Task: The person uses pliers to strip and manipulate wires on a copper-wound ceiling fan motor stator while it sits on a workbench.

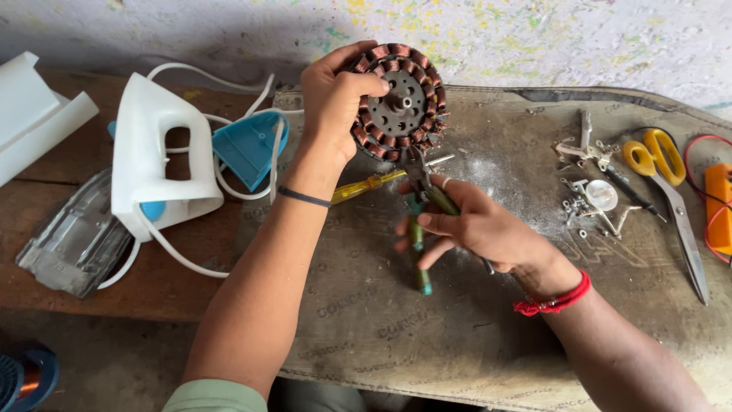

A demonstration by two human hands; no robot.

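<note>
Overhead, the head view showed the left hand [332,99] clamped around the edge of a round motor stator [400,103] with copper windings, holding it tilted up above the far part of the tabletop [457,336]. The right hand [476,225] was closed on a pair of green-handled pliers [419,229], whose tip touched the stator's lower rim. A yellow-handled screwdriver [366,185] lay just beneath, between the two wrists. On the left of the tabletop stood a white clothes iron body [156,152], its white cord [229,183] looping round a blue plastic cover [248,149], with a metal soleplate [76,240] beside it. To the right lay small screws and metal parts [591,194], then yellow-handled scissors [667,187], and an orange tool [719,206] at the edge.
</note>
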